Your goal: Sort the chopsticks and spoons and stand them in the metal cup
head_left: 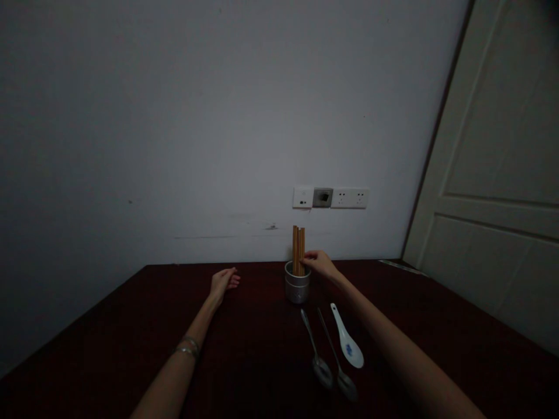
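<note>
**Head view: fingers on chopsticks in a metal cup**

The right hand pinches wooden chopsticks standing upright in a metal cup on the dark table. At nine o'clock, the left hand rests open. Three spoons lie at six o'clock.

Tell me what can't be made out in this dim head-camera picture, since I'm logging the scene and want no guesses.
- Chopsticks: their lower ends are hidden inside the metal cup; their count is unclear.
- Right hand: fingertips touch the chopsticks, but whether they pinch them is too small to tell.
- Porcelain spoon: its blue mark is too small to read.
- Two metal spoons: their bowls blur into the dark table.
- Both elbows: cut off by the bottom edge.
</note>
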Motion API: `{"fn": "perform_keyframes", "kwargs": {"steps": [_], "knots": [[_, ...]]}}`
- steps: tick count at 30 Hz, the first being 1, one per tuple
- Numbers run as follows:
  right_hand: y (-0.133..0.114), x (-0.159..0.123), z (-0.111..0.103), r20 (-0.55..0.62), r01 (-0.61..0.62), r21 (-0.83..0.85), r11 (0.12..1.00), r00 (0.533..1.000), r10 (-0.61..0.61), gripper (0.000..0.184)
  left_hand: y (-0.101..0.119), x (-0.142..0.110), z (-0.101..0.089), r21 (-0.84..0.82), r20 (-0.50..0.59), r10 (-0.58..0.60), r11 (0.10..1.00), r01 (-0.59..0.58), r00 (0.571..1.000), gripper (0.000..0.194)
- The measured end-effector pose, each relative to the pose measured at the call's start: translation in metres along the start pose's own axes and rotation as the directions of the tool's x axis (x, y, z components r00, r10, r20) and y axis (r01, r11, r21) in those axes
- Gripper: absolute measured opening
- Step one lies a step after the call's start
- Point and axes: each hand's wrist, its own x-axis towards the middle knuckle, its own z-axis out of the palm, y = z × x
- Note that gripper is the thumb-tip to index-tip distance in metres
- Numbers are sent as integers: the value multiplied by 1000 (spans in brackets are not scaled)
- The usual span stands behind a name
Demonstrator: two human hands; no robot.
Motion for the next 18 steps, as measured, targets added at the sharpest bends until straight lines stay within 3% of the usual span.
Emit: {"fn": "perform_keyframes", "kwargs": {"steps": [3,10,14,18], "knots": [[-1,-2,-1,23,40,-65,997,999,-39,31,0,1,0,6,-3,-1,1000,1,1000,20],[4,-8,-19,-70,37,-156,987,996,-48,45,-2,2,0,37,22,4,999,-5,1000,20],[34,-21,-40,-122,7,-289,957,992,-44,36,-4,4,1,53,39,12,998,-14,999,24],[77,-50,-60,-19,-7,-549,836,1000,-4,30,-5,5,1,89,56,25,996,-30,998,27]]}}
